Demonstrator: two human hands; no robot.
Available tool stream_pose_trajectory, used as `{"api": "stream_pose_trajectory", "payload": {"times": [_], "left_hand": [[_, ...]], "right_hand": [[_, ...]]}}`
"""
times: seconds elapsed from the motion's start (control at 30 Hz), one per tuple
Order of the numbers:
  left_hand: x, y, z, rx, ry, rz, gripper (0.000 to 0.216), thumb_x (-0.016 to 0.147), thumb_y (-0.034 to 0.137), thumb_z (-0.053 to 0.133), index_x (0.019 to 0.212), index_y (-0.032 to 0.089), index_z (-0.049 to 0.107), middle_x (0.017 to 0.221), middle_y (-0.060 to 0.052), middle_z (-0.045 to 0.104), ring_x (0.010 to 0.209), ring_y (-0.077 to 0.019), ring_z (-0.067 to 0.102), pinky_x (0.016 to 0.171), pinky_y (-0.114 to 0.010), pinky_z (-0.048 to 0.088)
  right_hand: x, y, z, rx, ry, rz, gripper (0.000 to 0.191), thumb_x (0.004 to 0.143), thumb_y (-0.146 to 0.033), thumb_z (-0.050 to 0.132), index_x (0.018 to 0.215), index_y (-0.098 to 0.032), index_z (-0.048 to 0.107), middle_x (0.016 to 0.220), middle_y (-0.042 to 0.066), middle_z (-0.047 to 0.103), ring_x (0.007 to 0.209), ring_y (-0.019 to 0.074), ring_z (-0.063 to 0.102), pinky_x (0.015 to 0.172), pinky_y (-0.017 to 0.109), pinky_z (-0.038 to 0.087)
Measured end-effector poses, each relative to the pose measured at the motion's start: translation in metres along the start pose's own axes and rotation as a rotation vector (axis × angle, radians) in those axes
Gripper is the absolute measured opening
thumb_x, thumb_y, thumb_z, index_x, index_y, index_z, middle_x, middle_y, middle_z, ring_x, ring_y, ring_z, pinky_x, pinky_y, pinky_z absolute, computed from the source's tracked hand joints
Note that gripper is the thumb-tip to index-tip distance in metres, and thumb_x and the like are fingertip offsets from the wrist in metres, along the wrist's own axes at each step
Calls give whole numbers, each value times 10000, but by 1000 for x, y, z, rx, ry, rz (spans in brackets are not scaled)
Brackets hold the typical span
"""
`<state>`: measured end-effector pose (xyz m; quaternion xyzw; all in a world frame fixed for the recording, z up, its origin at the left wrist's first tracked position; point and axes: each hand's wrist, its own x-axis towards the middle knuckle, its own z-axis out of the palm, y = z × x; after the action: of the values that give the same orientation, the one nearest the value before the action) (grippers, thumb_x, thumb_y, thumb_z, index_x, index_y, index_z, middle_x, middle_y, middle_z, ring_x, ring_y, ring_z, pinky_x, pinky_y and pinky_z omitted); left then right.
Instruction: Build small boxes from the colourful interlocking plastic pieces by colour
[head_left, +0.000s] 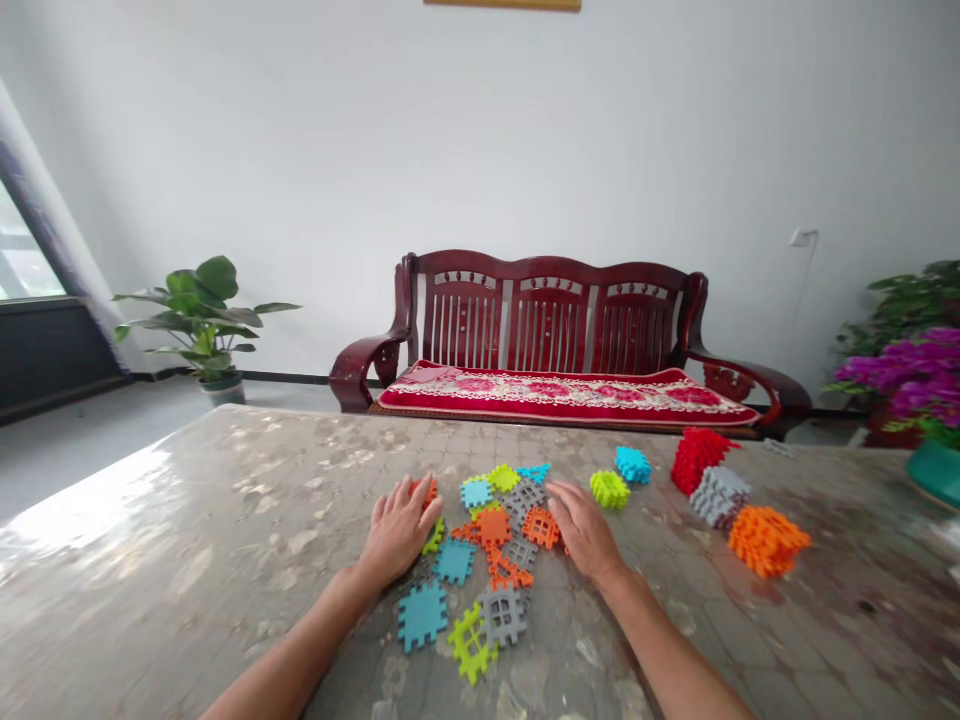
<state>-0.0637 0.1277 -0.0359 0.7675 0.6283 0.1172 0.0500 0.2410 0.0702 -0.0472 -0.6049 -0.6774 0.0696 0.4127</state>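
A loose pile of flat plastic interlocking tiles [491, 545] in blue, grey, orange and lime lies on the marbled table [225, 540]. My left hand [399, 527] rests palm down on the pile's left side, fingers stretched out over an orange tile and a lime one. My right hand [583, 530] lies flat on the pile's right edge, fingers spread, touching an orange tile [540, 526]. Neither hand grips anything.
Stacked tiles stand to the right: lime [609, 488], blue [633, 464], red [697, 458], grey [718, 496], orange [765, 540]. A teal pot [934, 470] with purple flowers sits at the right edge. A wooden bench [555, 340] and a potted plant [202, 320] stand behind the table.
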Motion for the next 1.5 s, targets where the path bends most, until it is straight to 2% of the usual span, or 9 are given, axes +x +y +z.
{"api": "stream_pose_trajectory", "payload": {"times": [0.2,0.37,0.6,0.8,0.97,1.07,1.17,1.3,1.5], "left_hand": [[-17,60,12,-31,27,3,583,959,505,262,1459,235,396,1538,-117,378,1429,-262,310,1155,-492,223],[-26,84,12,-126,29,-32,607,960,496,256,1476,192,358,1530,-141,386,1431,-268,307,1154,-471,237],[-7,53,-4,-159,13,-117,606,967,457,213,1495,171,296,1509,-154,416,1416,-283,334,1137,-525,230],[-9,48,1,-190,-46,118,598,972,464,220,1513,216,274,1551,-76,359,1441,-232,292,1181,-468,173],[-8,50,6,-352,-32,255,592,974,458,221,1506,210,301,1539,-57,389,1417,-185,341,1169,-366,254],[1,39,7,-442,57,153,576,975,409,230,1481,158,342,1504,-93,439,1376,-179,409,1141,-337,310],[10,26,5,-423,165,-61,567,962,367,270,1443,90,385,1442,-150,506,1325,-225,474,1111,-367,353],[16,16,-2,-353,213,-227,546,932,333,335,1417,96,420,1384,-156,557,1256,-250,535,1064,-367,395],[16,15,-7,-176,176,-262,531,896,317,365,1393,163,470,1334,-126,595,1267,-264,504,1076,-407,347]], "right_hand": [[-3,0,-7,27,-65,34,381,933,-392,399,1096,-197,682,1172,91,670,1133,223,584,1034,393,426],[-7,-6,-13,-17,-79,13,388,957,-384,363,1011,-206,704,1070,78,700,1048,213,613,974,370,455],[-1,0,-11,-158,-25,-43,406,943,-403,410,1249,-233,616,1334,79,588,1244,231,517,1091,431,380],[16,1,-1,-243,-219,-61,493,957,-468,383,1383,-253,506,1490,79,444,1377,243,388,1139,451,309],[9,-18,-3,-285,-305,-40,458,932,-461,454,1341,-279,552,1446,81,496,1284,261,494,1054,420,386],[8,-28,-13,-272,-287,-58,351,956,-408,411,1087,-276,708,1198,61,667,1100,221,606,966,363,434],[18,-33,-18,-274,-226,-47,305,934,-321,442,887,-258,737,988,47,717,976,211,630,904,345,450],[43,-37,-5,-289,-168,-55,264,861,-196,508,1016,-241,717,1082,49,712,1045,211,611,937,334,443],[77,-37,31,-400,-216,-68,392,809,-175,558,1183,-233,660,1253,54,659,1156,231,557,986,340,405]]}}
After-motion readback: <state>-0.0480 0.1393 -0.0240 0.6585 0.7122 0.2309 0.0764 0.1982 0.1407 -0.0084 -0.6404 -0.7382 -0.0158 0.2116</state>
